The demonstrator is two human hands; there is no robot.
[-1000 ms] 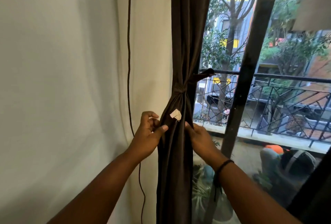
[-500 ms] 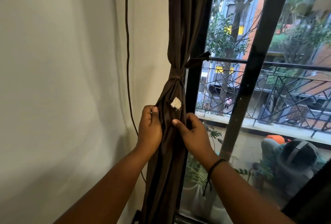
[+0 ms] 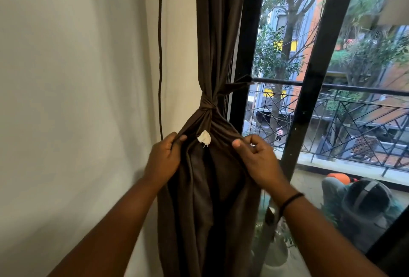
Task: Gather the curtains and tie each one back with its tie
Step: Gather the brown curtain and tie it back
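A dark brown curtain [image 3: 212, 33] hangs gathered beside the window frame. A matching brown tie [image 3: 207, 105] is knotted round it at mid height, and one tail of the tie sticks out to the right. Below the knot the cloth fans out, with a small white tag [image 3: 204, 137] on its front. My left hand [image 3: 162, 160] pinches the curtain's left fold just below the knot. My right hand [image 3: 256, 157] pinches the right fold at the same height. Both hands hold the cloth spread apart.
A white wall [image 3: 77, 99] fills the left, with a thin dark cord [image 3: 160, 55] running down it. Black window frames [image 3: 314, 77] stand to the right. Outside the glass are a balcony railing [image 3: 354, 108], trees and buildings. A potted plant [image 3: 276, 252] stands low by the window.
Both hands have moved apart, pulling the cloth below the knot wider to left and right. The view has drifted a little, so the knot sits lower in the frame than half a second ago.
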